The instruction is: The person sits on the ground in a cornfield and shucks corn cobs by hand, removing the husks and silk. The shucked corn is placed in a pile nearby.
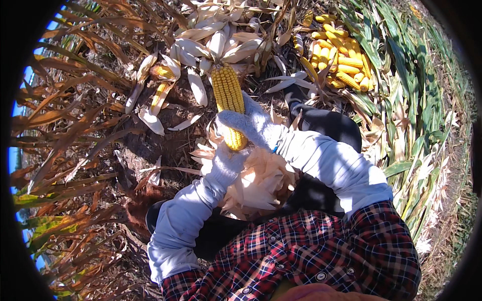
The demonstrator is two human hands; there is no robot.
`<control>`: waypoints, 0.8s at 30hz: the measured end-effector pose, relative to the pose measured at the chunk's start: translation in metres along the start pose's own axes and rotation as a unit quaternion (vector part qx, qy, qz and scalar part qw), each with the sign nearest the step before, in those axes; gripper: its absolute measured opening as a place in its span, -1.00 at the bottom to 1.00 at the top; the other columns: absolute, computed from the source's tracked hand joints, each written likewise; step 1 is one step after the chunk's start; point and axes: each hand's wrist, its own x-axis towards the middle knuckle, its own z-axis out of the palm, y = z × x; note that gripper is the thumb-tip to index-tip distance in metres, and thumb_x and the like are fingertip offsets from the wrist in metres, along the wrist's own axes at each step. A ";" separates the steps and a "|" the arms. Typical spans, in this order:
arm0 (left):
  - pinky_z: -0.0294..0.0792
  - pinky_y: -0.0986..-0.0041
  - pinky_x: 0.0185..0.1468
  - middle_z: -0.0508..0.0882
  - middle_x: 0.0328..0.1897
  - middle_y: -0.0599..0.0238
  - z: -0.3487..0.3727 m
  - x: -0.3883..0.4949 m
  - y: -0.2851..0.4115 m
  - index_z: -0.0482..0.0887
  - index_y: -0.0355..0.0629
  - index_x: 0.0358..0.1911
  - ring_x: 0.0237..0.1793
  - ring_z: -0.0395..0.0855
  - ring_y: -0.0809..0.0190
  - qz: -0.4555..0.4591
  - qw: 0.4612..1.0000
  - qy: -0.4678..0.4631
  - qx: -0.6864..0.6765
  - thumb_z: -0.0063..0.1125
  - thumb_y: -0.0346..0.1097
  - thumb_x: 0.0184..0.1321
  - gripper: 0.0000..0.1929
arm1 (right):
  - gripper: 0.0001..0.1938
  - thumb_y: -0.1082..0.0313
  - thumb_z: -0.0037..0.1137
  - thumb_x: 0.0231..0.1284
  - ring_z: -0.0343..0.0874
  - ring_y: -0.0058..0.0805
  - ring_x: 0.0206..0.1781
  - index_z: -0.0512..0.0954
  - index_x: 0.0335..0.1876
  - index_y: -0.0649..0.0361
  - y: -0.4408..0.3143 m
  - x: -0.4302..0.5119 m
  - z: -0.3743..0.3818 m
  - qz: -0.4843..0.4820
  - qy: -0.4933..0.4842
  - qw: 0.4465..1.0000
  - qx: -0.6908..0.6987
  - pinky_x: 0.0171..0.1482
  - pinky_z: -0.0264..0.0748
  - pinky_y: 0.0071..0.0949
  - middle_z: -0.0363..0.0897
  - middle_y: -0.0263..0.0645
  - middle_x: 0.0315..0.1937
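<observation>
A husked yellow corn cob (228,90) lies upright in the view, its pale husk leaves (216,47) peeled back and spread at its upper end. My right hand (254,122), in a grey knitted glove, grips the cob's lower half, the thumb across its front. Close below, my left hand (229,160), gloved alike, meets the cob's lower end; its fingers are largely hidden, so its grip is unclear. Loose pale husks (263,182) lie beneath my hands, between my legs. Left of the cob, partly husked ears (160,94) rest on the ground.
A pile of bare yellow cobs (344,56) lies at the upper right, beside flattened green and dry corn stalks (406,75). Dry standing corn plants (64,120) crowd the left side. My bent leg in dark trousers (331,122) is near my right forearm.
</observation>
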 end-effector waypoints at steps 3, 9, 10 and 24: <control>0.54 0.39 0.13 0.79 0.03 0.22 0.005 -0.001 -0.007 0.66 -0.26 0.14 0.02 0.74 0.25 0.018 0.999 0.021 -0.038 0.28 -0.41 0.31 -0.66 | -0.22 0.22 0.48 0.21 0.57 -0.51 0.20 0.31 0.51 0.18 -0.005 0.003 -0.002 0.027 -0.003 0.999 -0.044 0.27 0.53 -0.39 0.57 -0.27 0.22; 0.55 0.40 0.14 0.74 0.04 0.26 0.005 0.003 -0.005 0.60 -0.27 0.14 0.03 0.70 0.29 -0.017 0.997 0.000 0.080 0.31 -0.42 0.35 -0.67 | -0.15 0.23 0.50 0.19 0.50 -0.48 0.32 0.25 0.57 0.15 -0.019 0.014 -0.010 0.071 -0.067 0.993 -0.061 0.39 0.43 -0.38 0.54 -0.27 0.31; 0.56 0.40 0.13 0.74 0.05 0.27 0.001 -0.002 -0.009 0.61 -0.27 0.14 0.03 0.70 0.29 -0.011 0.996 0.003 0.091 0.31 -0.41 0.35 -0.67 | -0.14 0.22 0.50 0.19 0.50 -0.48 0.33 0.24 0.57 0.14 -0.020 0.015 -0.006 0.065 -0.090 0.992 -0.067 0.40 0.42 -0.38 0.54 -0.26 0.31; 0.54 0.34 -0.11 0.75 -0.23 0.24 0.000 0.000 0.034 0.69 -0.31 -0.01 -0.19 0.73 0.21 0.029 0.970 -0.143 0.193 0.35 -0.22 0.37 -0.70 | -0.34 0.11 0.46 0.20 0.61 -0.46 0.13 0.45 0.36 0.17 -0.049 -0.001 -0.012 0.070 -0.086 0.980 -0.163 0.24 0.51 -0.37 0.67 -0.23 0.09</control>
